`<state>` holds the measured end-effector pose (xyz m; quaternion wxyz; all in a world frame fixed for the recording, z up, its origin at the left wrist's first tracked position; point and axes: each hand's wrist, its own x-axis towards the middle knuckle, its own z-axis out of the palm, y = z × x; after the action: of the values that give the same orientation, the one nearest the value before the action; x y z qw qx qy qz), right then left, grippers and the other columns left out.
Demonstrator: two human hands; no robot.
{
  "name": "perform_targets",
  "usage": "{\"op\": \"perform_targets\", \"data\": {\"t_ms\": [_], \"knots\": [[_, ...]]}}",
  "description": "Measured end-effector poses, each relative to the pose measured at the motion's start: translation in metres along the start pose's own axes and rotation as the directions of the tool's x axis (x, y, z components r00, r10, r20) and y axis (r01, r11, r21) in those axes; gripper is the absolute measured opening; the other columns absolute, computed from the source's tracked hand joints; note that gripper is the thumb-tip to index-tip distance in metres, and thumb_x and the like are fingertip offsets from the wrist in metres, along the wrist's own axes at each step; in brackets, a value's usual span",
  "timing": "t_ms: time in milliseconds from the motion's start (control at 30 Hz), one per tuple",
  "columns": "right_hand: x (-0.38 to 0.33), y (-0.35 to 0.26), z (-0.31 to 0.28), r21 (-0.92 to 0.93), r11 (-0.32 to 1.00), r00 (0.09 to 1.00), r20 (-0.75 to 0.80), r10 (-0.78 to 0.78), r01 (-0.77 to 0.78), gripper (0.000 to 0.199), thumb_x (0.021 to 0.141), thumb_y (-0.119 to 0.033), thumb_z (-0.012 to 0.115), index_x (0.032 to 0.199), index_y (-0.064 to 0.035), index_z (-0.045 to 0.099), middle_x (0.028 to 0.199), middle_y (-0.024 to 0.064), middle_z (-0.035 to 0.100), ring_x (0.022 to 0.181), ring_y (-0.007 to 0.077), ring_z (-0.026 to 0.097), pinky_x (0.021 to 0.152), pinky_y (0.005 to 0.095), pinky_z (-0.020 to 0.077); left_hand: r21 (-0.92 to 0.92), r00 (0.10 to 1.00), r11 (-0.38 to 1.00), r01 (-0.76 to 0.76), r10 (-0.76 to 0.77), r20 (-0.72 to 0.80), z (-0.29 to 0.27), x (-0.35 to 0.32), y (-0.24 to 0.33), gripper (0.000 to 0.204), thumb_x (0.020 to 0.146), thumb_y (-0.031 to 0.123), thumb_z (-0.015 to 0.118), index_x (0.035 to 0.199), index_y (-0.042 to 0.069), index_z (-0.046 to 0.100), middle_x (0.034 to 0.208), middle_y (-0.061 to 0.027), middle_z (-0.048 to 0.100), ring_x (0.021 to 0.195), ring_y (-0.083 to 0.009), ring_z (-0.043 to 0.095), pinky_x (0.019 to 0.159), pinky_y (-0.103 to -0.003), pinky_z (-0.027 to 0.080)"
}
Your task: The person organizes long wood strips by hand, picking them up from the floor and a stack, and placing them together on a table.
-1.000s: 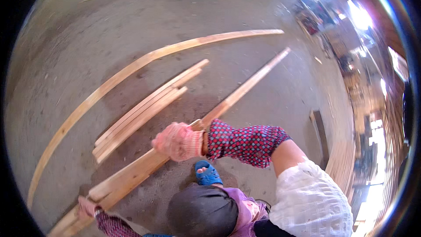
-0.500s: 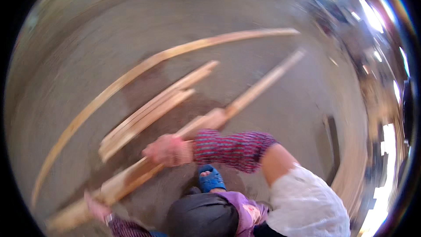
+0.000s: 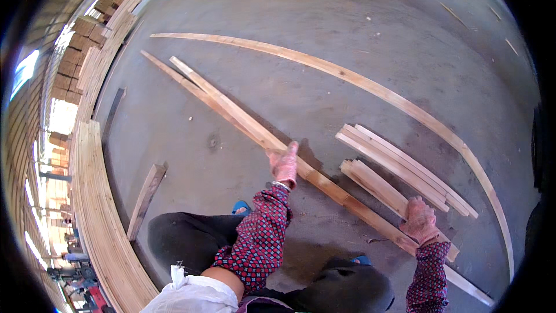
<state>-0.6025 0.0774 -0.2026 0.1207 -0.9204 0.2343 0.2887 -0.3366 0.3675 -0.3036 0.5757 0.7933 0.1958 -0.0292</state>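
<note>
- Head view: my left hand, in a pinkish work glove, rests on the long wooden plank that lies on the concrete floor. My fingers are pressed together and lie flat along the plank's top face, which runs on well past them toward the upper left.
- My right hand, gloved the same way, sits on the near stretch of that plank. Its fingers are curled over the wood; I cannot tell whether they close fully round it.
- The plank passes under both hands, running from upper left to lower right.
- Just beyond my right hand lie a short bundle of slats and a longer bundle of slats.
- A long curved strip arcs across the floor beyond them.
- At my left, a stack of boards follows the wall, with a short plank beside it.
</note>
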Motion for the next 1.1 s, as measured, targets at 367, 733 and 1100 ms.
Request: {"op": "perform_targets", "data": {"t_ms": [367,733,1100], "knots": [[0.040,-0.015,0.025,-0.134,0.985,0.983,-0.163,0.089,-0.112,0.060,0.067,-0.023,0.081,0.116,-0.0066,0.052,0.111,0.0145,0.060,0.105,0.0328,0.062,0.086,0.0425,0.0527,-0.161,0.959,0.976,0.146,-0.100,0.264,0.045,-0.100,-0.032,0.071,0.080,0.021,0.077,0.134,-0.004,0.038,0.112,-0.0167,0.063,0.097,-0.0252,0.062,0.088,-0.037,0.049],[0.020,-0.031,0.016,0.152,0.961,0.862,-0.490,-0.129,0.230,0.065,0.075,-0.020,0.076,0.133,-0.0089,0.048,0.123,0.0145,0.061,0.114,0.0324,0.059,0.096,0.0421,0.0481,-0.119,0.581,0.676,0.727,-0.513,0.632,0.046,-0.205,-0.023,0.045,0.083,0.009,0.072,0.122,0.007,0.048,0.110,-0.0104,0.062,0.094,-0.0211,0.064,0.082,-0.033,0.055],[0.025,-0.071,-0.002,0.186,0.981,0.997,0.029,-0.068,0.062,0.056,0.076,-0.039,0.077,0.122,-0.0127,0.058,0.103,0.0151,0.070,0.097,0.0354,0.068,0.083,0.0458,0.0548,0.432,0.875,0.895,-0.111,-0.118,0.469,0.002,-0.048,0.031,0.070,0.091,0.049,0.059,0.132,-0.007,0.051,0.141,-0.0231,0.051,0.121,-0.0391,0.056,0.105,-0.041,0.042]]}}
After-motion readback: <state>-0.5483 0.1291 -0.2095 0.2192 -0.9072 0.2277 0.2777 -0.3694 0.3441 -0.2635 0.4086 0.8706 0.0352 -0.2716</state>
